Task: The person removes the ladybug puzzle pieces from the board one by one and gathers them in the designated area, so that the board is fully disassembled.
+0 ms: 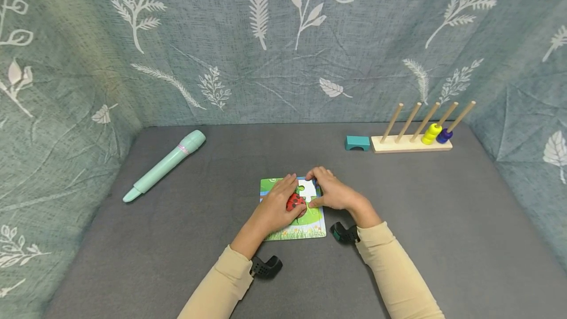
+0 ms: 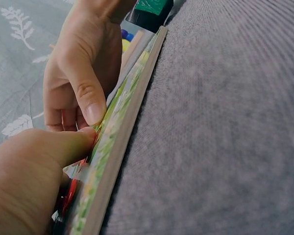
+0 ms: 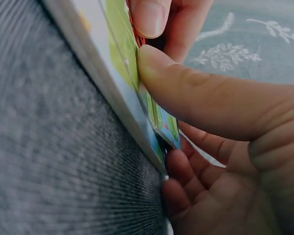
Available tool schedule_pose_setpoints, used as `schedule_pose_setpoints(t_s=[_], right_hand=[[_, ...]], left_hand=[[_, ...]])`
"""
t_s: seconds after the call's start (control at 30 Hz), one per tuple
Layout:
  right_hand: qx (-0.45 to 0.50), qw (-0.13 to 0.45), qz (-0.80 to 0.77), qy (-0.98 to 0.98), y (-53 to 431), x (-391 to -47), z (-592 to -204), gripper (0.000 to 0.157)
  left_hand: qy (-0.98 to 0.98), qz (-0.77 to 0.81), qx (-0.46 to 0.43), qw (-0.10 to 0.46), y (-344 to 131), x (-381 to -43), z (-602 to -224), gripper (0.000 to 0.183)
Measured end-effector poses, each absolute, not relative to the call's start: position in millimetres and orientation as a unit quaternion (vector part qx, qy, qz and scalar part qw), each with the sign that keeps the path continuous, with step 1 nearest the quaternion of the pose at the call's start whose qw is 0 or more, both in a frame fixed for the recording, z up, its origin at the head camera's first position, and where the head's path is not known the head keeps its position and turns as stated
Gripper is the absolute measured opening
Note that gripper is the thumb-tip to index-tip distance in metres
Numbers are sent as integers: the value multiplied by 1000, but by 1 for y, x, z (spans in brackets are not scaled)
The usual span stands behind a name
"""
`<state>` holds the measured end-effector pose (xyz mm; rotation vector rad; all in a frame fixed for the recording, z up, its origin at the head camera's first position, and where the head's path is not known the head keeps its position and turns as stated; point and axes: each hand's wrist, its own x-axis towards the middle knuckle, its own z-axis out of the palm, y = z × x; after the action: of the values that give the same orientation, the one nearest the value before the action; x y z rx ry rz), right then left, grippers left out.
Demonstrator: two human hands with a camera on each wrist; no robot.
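The ladybug puzzle (image 1: 312, 229) lies on the gray table (image 1: 177, 255), and the left hand (image 1: 276, 208) rests on it with straight fingers. The right hand (image 1: 335, 194) pinches a tipped-up puzzle piece (image 3: 168, 128) beside a white gap (image 1: 307, 188).

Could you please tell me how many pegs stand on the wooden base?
5, in a row on the base. From the left in the head view: first peg, second peg and third peg, bare; fourth peg, with yellow rings; fifth peg, with blue rings.
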<state>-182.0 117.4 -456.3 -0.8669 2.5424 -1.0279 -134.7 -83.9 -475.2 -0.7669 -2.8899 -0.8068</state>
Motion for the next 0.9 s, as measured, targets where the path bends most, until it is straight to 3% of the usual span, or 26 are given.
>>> schedule_pose_setpoints(t_s=[0.2, 0.6, 0.9], right_hand=[[-280, 131, -403, 861, 121, -182, -459, 45], [-292, 67, -382, 874, 120, -182, -459, 39], [-269, 82, -407, 869, 125, -184, -457, 38]], left_hand=[[-931, -262, -253, 29, -85, -135, -476, 65], [-931, -263, -250, 31, -86, -134, -474, 65], [-933, -266, -241, 22, -86, -134, -474, 66]])
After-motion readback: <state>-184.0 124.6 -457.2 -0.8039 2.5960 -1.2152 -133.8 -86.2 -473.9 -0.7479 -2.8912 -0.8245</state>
